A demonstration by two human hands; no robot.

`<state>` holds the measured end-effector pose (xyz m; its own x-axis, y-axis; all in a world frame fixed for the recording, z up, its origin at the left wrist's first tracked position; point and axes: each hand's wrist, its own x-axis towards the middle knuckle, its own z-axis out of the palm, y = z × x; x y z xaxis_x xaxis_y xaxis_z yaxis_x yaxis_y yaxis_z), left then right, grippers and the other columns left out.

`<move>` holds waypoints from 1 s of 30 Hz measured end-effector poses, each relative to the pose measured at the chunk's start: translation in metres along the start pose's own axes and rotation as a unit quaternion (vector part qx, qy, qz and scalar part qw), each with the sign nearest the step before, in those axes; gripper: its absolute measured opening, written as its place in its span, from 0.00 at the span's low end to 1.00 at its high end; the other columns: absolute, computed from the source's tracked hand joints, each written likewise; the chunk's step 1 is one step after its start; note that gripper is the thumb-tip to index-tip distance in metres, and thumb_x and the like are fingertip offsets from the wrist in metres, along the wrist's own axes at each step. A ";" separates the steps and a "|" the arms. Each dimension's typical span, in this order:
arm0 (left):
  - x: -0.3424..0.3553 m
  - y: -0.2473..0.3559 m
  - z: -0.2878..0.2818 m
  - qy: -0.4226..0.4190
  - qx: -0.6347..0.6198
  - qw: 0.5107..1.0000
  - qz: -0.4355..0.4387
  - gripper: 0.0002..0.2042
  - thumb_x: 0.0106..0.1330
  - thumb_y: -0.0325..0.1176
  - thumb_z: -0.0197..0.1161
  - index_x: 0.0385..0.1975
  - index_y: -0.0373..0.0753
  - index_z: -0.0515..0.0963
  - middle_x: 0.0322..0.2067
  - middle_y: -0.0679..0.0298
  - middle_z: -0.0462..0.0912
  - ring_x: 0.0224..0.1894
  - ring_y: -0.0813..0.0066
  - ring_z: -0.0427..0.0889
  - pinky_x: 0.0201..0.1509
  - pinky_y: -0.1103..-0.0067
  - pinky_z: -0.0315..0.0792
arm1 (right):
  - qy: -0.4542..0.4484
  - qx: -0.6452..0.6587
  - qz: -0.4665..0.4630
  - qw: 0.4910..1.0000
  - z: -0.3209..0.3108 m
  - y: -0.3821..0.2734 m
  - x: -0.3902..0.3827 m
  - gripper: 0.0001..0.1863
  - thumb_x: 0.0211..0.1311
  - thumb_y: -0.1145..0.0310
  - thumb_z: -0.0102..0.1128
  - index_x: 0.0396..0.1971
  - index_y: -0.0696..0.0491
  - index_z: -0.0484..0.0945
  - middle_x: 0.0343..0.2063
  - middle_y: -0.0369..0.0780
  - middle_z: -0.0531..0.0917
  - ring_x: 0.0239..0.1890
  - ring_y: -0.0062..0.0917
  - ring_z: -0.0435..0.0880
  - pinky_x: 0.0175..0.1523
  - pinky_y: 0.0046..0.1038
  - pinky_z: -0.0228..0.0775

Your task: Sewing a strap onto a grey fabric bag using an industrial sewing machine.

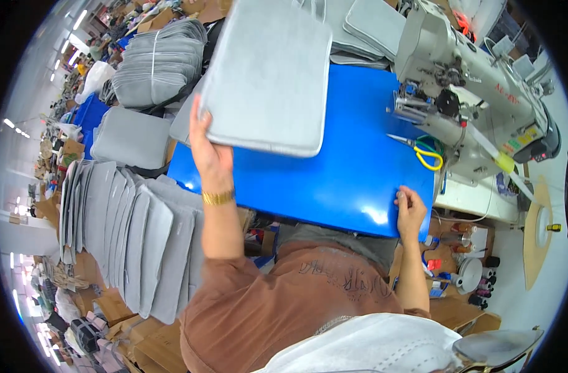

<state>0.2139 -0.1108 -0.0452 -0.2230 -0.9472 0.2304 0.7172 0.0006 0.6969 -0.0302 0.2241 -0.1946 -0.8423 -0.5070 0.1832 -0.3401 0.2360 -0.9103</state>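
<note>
My left hand (210,152), with a gold bracelet on its wrist, grips the lower left corner of a grey padded fabric panel (268,81). This panel has rounded corners and an edged rim. It is raised above the blue tabletop (352,180) and tilted. My right hand (411,210) is at the near right part of the tabletop, its fingers curled together; whether anything small sits in them is hidden. Beyond that hand lie yellow-handled scissors (424,154), blades pointing left, beside the sewing machine (476,87).
A tied bundle of grey panels (153,65) stands at the far left, with a smaller grey stack (131,138) nearer. Many overlapping grey panels (134,230) hang at my left. More panels (371,28) lie beyond the tabletop. Thread spools (461,236) stand at the lower right.
</note>
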 end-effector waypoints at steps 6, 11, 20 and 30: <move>0.202 -0.057 0.065 -0.099 -0.074 0.991 0.042 0.23 0.66 0.25 0.52 0.63 0.37 0.66 0.58 0.56 0.74 0.60 0.60 0.73 0.65 0.64 0.67 | 0.014 0.006 0.026 1.000 0.000 0.001 -0.010 0.08 0.64 0.73 0.59 0.38 0.61 0.82 0.27 0.40 0.83 0.26 0.21 0.83 0.32 0.21 0.73; 0.278 -0.155 0.074 0.101 0.157 0.979 -0.081 0.27 0.61 0.43 0.69 0.57 0.38 0.70 0.54 0.61 0.77 0.57 0.66 0.72 0.61 0.60 0.65 | 0.011 -0.017 0.041 0.999 -0.003 -0.011 -0.009 0.07 0.64 0.75 0.59 0.38 0.62 0.82 0.28 0.41 0.83 0.26 0.21 0.83 0.31 0.21 0.74; 0.255 -0.275 0.053 0.073 0.253 0.964 -0.042 0.54 0.51 0.54 0.74 0.69 0.27 0.49 0.66 0.44 0.60 0.69 0.55 0.59 0.72 0.68 0.54 | 0.009 -0.043 0.036 0.998 -0.005 -0.017 -0.013 0.06 0.63 0.78 0.58 0.37 0.61 0.82 0.27 0.41 0.83 0.25 0.21 0.83 0.30 0.21 0.75; 0.316 -0.276 0.041 -0.062 0.423 0.897 0.108 0.47 0.51 0.46 0.75 0.65 0.25 0.56 0.61 0.40 0.66 0.66 0.47 0.64 0.69 0.65 0.59 | 0.017 -0.039 0.034 0.999 -0.003 -0.019 -0.012 0.06 0.63 0.78 0.59 0.36 0.62 0.82 0.26 0.41 0.82 0.24 0.21 0.82 0.30 0.21 0.75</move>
<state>-0.0814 -0.3976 -0.1366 -0.2478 -0.8530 0.4593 0.0057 0.4728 0.8812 -0.0143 0.2281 -0.1787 -0.8780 -0.4589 0.1363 -0.3122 0.3330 -0.8897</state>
